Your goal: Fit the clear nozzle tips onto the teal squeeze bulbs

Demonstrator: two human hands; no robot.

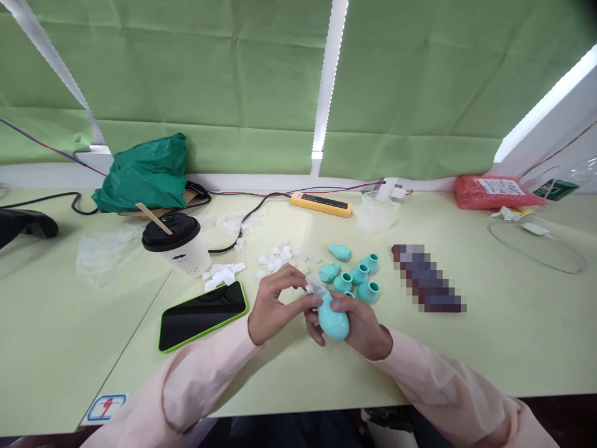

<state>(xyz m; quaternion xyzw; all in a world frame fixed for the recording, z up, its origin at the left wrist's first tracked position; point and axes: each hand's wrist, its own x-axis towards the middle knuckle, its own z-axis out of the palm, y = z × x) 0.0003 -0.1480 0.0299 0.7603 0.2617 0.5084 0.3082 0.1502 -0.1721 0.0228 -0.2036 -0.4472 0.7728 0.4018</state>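
My right hand (366, 326) is wrapped around a glossy teal pear-shaped bulb (334, 322), its rounded end tilted towards me. A translucent whitish plastic piece (318, 285) sits at the bulb's narrow neck. My left hand (277, 302) pinches at this piece, with the thumb near the neck; the exact contact is partly hidden by the fingers. Just beyond my hands lie several more teal bulbs (359, 274), most showing open round necks. To their left is a loose heap of small white pieces (277, 259), partly behind my left hand.
A green-edged phone (204, 317) lies left of my hands, near crumpled tissue (224, 274) and a lidded paper cup (176, 246) with a wooden stick. Further back are a yellow power strip (321, 205), a green bag (144, 174) and a red package (497, 191). A pixelated object (426, 279) lies right.
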